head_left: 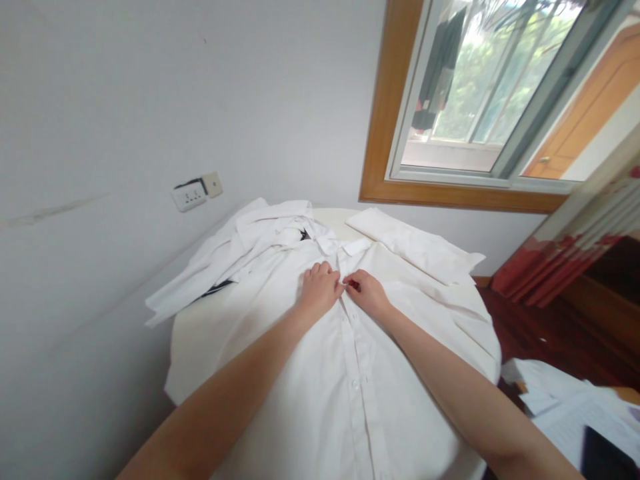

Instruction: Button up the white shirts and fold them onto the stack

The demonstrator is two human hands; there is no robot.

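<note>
A white button-up shirt (350, 373) lies spread front-up over a small round table (193, 333). My left hand (320, 290) and my right hand (367, 292) meet on the shirt's front placket just below the collar (356, 247). Both hands have their fingers curled and pinch the two front edges of the shirt together at a button. Lower buttons (355, 385) on the placket look fastened.
More white clothing (250, 247) is heaped at the table's far left, against the grey wall. A wall socket (190, 195) sits above it. A wood-framed window (470, 107) is at the back right. Papers (565, 407) lie at the lower right over a dark wooden floor.
</note>
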